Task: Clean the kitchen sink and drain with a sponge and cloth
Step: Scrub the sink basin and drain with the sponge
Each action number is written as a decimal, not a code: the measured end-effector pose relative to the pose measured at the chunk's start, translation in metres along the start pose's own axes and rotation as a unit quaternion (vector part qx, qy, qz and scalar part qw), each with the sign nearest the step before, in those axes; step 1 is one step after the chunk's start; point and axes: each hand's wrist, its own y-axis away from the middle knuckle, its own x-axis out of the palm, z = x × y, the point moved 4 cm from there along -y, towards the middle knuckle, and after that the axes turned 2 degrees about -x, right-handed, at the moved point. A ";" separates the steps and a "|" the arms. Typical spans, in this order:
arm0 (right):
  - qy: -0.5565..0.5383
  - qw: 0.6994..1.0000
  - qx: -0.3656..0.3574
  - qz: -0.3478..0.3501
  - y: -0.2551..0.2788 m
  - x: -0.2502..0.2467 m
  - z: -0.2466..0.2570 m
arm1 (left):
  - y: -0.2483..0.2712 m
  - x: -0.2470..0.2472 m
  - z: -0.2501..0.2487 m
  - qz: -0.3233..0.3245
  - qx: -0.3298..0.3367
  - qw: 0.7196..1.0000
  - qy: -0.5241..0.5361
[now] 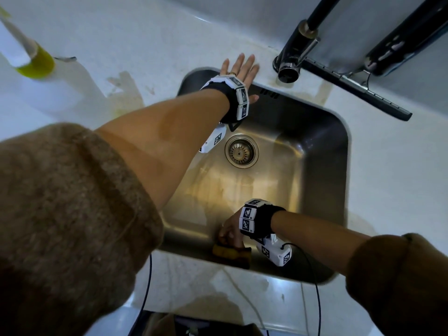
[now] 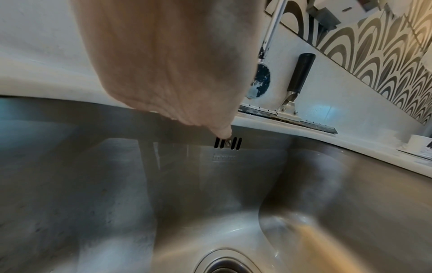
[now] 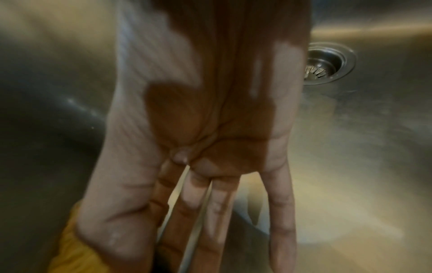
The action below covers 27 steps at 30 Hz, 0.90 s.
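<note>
The steel sink (image 1: 315, 154) fills the middle of the head view, with its strainer drain (image 1: 241, 150) near the centre. My left hand (image 1: 240, 69) lies flat, fingers spread, on the white counter at the sink's far rim. In the left wrist view its palm (image 2: 163, 64) fills the top, the thumb tip just above the overflow slots (image 2: 228, 143). My right hand (image 1: 230, 234) grips a yellow sponge (image 1: 231, 254) against the near wall of the basin. The right wrist view shows that hand (image 3: 205, 147) with the sponge (image 3: 70, 249) under the thumb and the drain (image 3: 327, 64) behind. No cloth is in view.
A black faucet (image 1: 298, 52) stands behind the sink's far right corner, with a squeegee (image 1: 358, 90) lying beside it. A bottle of yellow-green liquid (image 1: 36, 61) is at the far left on the counter. Cables (image 1: 317, 299) hang over the near edge.
</note>
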 end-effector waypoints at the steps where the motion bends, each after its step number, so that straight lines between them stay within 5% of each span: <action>1: -0.021 0.999 0.001 0.034 0.002 0.001 0.001 | -0.001 0.000 0.001 0.002 0.001 1.000 0.001; 6: -0.103 0.987 0.011 0.120 0.012 0.000 -0.004 | 0.000 -0.003 0.002 0.018 0.008 1.000 0.006; 12: -0.166 0.982 0.000 0.088 0.048 -0.015 0.009 | 0.026 -0.012 -0.002 0.033 0.019 0.999 -0.005; 19: -0.260 0.963 -0.016 -0.074 0.088 -0.036 0.005 | 0.097 -0.009 -0.017 0.009 0.069 0.996 -0.057; 27: -0.317 0.911 -0.059 -0.258 0.136 -0.050 0.023 | 0.143 0.004 -0.004 0.147 -0.020 0.989 -0.002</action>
